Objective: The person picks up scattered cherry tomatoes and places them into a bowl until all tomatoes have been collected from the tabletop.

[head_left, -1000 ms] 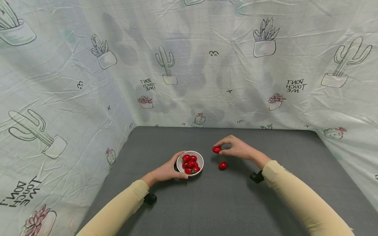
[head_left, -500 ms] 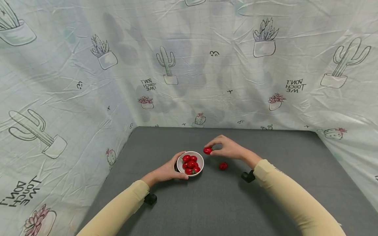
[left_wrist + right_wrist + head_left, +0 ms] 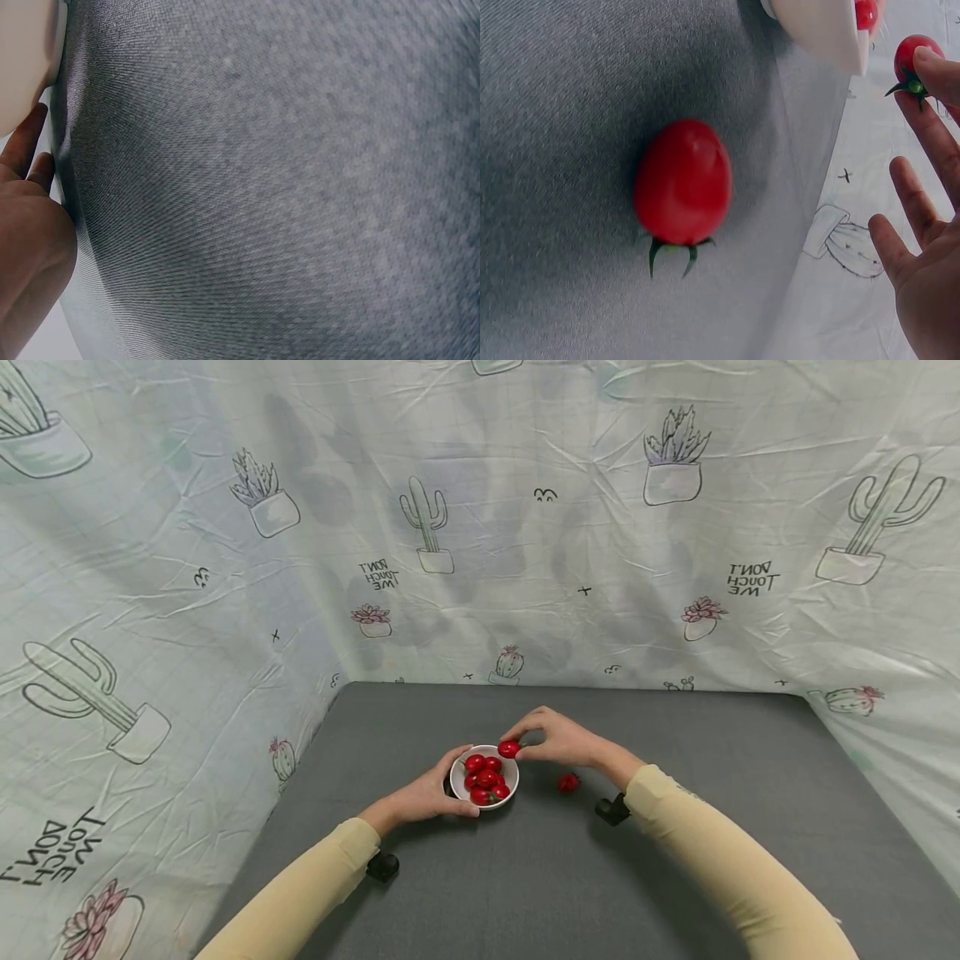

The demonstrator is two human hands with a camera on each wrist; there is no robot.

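Observation:
A small white bowl [image 3: 513, 776] stands on the dark grey table with several red cherry tomatoes [image 3: 476, 763] in it. Around its left side my left hand [image 3: 422, 795] grips it, fingers at the far side and thumb at the near side. My right hand [image 3: 561, 742] pinches a cherry tomato [image 3: 508, 749] between thumb and fingertip, over the bowl's far right rim. In the right wrist view the held tomato shows its green stem end, and the other fingers are spread. One more cherry tomato [image 3: 682, 184] lies on the table right of the bowl, below the right hand.
The grey table [image 3: 480, 893] reaches back to a hanging white cloth [image 3: 495, 527] printed with potted cacti, which also stands along the left and right sides. A black strap-on device [image 3: 384, 866] sits at the left wrist, another black device [image 3: 612, 810] at the right.
My right hand has moved left with its cherry tomato, from beside the bowl to over its rim. The left hand and bowl have stayed in place.

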